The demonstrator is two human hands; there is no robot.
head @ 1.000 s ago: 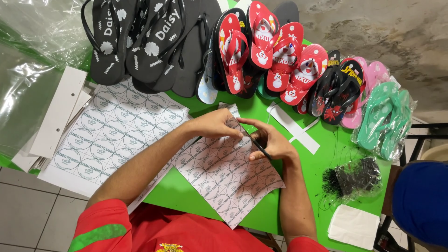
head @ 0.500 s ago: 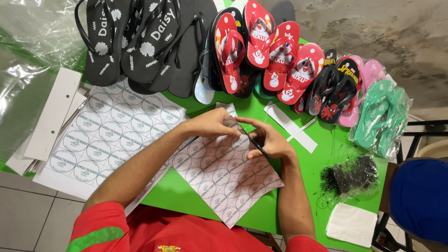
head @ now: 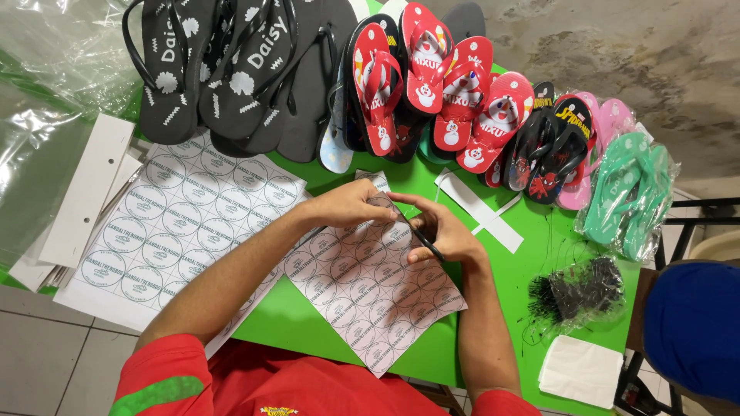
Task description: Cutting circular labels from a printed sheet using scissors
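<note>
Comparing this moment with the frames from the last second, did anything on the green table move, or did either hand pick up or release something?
Almost nothing changed. Both hands stay together over the upper end of the sticker sheet: the left hand still pinches at its edge, the right hand still holds a thin dark tool. Nothing was picked up or released. The second sheet, the rows of flip-flops and the green table lie as before; only the camera view drifted slightly.

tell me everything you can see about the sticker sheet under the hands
The sticker sheet is a pale rectangular sheet, apparently glossy paper, printed with rows of round labels. It lies flat but turned at an angle on the green table, its lower corner reaching past the table's near edge. The left hand presses its upper part, and the right hand, holding a thin dark tool, rests on it too. Its left edge overlaps a second, whiter label sheet.
</note>
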